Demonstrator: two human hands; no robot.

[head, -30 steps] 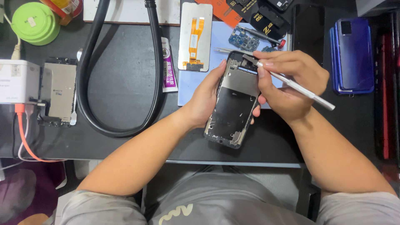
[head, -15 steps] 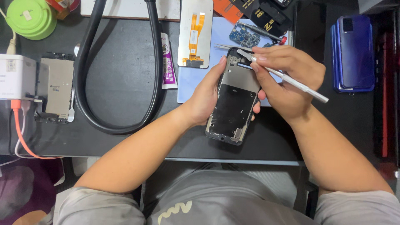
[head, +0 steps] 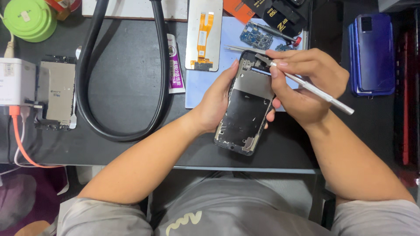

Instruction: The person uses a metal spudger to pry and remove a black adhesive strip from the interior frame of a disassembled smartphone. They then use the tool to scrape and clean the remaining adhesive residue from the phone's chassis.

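The dark desk (head: 127, 74) carries a black hose (head: 85, 87) looped at left, a blue phone (head: 372, 52) at right, and a pale blue mat (head: 199, 89) behind the hands. On the mat lie a spare screen (head: 203, 32) with an orange flex and a small blue board (head: 258, 37); a glue tube (head: 174, 63) lies beside it. An old frame (head: 56, 94) sits far left by a white box (head: 15, 83)

The phone frame (head: 245, 102) is raised off the desk near its front edge, tilted, top end away from the person. The left hand (head: 214, 102) clasps its left edge, thumb on the top corner, fingertips showing past the right side. The right hand (head: 306, 81) pinches a thin silver tool (head: 310, 87) like a pen, its tip in the camera cut-out at the frame's top

The step looks like picking or prying at something small in that top corner. The next move likely calls for a steady frame and light pressure at the tip
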